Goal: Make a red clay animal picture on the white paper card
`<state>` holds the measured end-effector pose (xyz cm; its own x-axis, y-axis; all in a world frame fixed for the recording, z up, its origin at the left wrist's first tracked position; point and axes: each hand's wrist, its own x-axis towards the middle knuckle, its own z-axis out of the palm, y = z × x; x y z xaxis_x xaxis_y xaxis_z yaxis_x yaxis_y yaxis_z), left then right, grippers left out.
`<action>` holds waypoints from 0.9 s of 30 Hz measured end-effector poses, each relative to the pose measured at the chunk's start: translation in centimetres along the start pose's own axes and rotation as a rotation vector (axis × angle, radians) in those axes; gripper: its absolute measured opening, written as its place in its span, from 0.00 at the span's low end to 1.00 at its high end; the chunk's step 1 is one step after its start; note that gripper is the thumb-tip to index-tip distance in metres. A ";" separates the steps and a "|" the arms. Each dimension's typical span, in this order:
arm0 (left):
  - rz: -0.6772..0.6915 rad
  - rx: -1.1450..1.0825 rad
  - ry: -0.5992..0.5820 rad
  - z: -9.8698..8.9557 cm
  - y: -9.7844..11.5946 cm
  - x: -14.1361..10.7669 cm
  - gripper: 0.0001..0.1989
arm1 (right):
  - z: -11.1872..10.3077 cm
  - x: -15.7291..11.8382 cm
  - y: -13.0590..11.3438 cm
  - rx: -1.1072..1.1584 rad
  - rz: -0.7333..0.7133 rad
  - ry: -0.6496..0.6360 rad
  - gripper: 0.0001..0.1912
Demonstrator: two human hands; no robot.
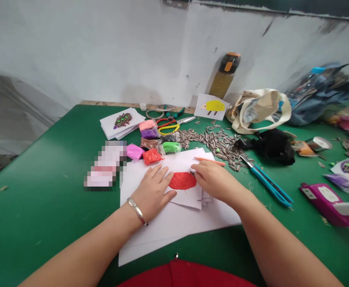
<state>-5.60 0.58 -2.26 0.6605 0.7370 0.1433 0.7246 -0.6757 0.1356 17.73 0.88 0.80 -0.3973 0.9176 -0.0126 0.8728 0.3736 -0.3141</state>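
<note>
Left hand [150, 192] lies flat and spread in the middle of the frame, its fingers pressing on the paper at the left edge of a red oval [182, 182], with nothing in its grasp; a silver bangle [136, 211] circles that wrist. Right hand [214, 179] is just right of centre, fingers curled and fingertips gathered at the oval's right end, beside a small dark bit [192, 173]; whether they pinch anything I cannot tell. The red oval sits on a small white card [189, 199] at the centre of the frame, on top of larger white sheets [159, 239]. Just above the right hand lies an orange pencil [211, 161]. Above the left hand, near the sheets, are 7 packets of modelling clay [152, 157], in red, green, black, brown, purple, peach and pink. Striped sunflower seeds [219, 140] spread across the upper centre, next to yellow-handled scissors [170, 129]. A blue utility knife [271, 185] lies slantwise at right of centre. In the upper part of the frame, a card with a yellow hedgehog [215, 106] leans before an orange-lidded bottle [225, 75], and left of centre a hedgehog card with seeds [122, 120] tops a small stack. Everything rests on a green tabletop [51, 191].
</note>
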 end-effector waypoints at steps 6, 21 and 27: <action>-0.008 0.000 -0.024 -0.1 0.1 0.1 0.25 | 1.2 0.6 0.2 0.040 0.074 0.003 0.09; 0.005 -0.025 0.025 0.2 -0.1 0.0 0.24 | 2.4 0.7 0.9 -0.040 0.068 0.080 0.12; 0.005 -0.023 0.021 0.2 0.0 0.0 0.24 | 2.5 0.6 0.4 -0.169 0.065 0.036 0.12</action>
<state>-5.61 0.59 -2.45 0.6594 0.7335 0.1646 0.7167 -0.6795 0.1571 17.12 1.21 -1.69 -0.3305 0.9438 0.0076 0.9328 0.3278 -0.1495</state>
